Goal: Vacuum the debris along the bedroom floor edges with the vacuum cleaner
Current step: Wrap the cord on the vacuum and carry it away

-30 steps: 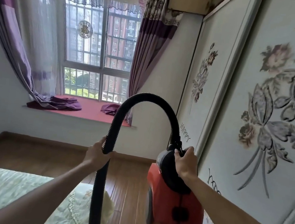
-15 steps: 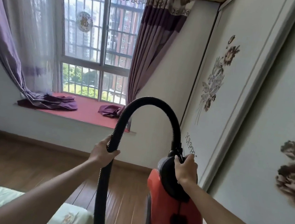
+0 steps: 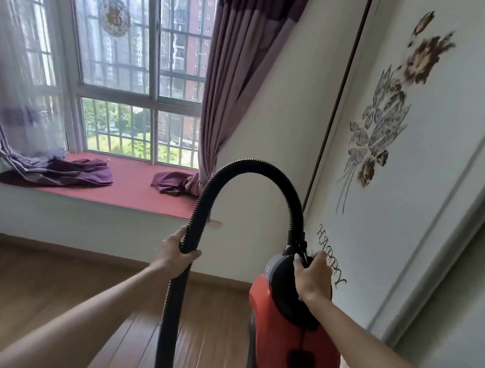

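I am carrying the red plastic canister vacuum cleaner (image 3: 293,341) in the air, just beside the white flower-printed wardrobe door (image 3: 417,173) and well above the brown wooden floor (image 3: 41,297). My right hand (image 3: 312,276) has its fingers curled over the dark top of the body, next to the hose socket. My left hand (image 3: 175,255) is wrapped round the black ribbed hose (image 3: 252,166).

The body hangs with its long axis near upright, socket end up and rear end down. The hose rises from it, arches over and drops straight through my left hand, then leaves view at the bottom. I cannot see the nozzle.

To do this well, I judge I should set the body flat on the floor away from the wardrobe. Then I should slide my left hand lower for control and run the nozzle close along the brown skirting board (image 3: 76,248) under the window. The dangling weight could knock the door.
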Available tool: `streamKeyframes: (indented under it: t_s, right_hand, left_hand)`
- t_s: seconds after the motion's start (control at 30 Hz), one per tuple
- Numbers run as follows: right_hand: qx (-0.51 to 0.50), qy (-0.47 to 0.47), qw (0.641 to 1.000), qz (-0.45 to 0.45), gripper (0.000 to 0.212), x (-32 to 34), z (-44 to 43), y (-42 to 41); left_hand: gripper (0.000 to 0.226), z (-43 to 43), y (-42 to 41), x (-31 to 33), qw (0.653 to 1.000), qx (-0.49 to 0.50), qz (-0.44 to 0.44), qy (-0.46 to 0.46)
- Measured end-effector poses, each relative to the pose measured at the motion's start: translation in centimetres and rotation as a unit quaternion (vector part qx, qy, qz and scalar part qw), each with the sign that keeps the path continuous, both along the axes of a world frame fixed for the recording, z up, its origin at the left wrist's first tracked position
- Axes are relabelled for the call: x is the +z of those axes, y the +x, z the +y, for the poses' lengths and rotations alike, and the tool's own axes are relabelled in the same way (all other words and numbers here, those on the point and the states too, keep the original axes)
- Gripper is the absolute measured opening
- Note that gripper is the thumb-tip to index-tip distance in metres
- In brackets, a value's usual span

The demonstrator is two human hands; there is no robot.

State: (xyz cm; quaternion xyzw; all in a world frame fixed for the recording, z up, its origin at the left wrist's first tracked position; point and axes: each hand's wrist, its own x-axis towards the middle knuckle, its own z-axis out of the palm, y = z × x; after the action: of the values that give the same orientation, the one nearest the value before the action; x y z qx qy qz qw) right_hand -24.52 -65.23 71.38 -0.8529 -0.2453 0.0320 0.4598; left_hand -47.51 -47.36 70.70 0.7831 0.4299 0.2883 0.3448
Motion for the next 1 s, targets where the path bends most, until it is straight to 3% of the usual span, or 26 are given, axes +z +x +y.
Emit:
streamKeyframes:
  t_s: [0.33, 0.57, 1.0]
  right_hand:
    - [-0.005, -0.032, 0.999, 0.009, 0.031, -2.6, 12.9, 8.9]
    - [-0.020, -0.025, 0.999, 0.034, 0.029, -5.0, 18.8, 14.4]
    - [-0.012, -0.103, 0.990, 0.099, 0.029, -18.6, 31.2, 26.7]
  left_hand:
    - [0.070, 14.5, 9.6, -2.7, 0.999, 0.019, 0.026, -0.017]
    - [0.070, 20.2, 16.4, -5.5, 0.998, -0.009, 0.054, -0.030]
    - [0.064, 31.2, 28.5, -17.0, 0.989, -0.001, 0.098, -0.111]
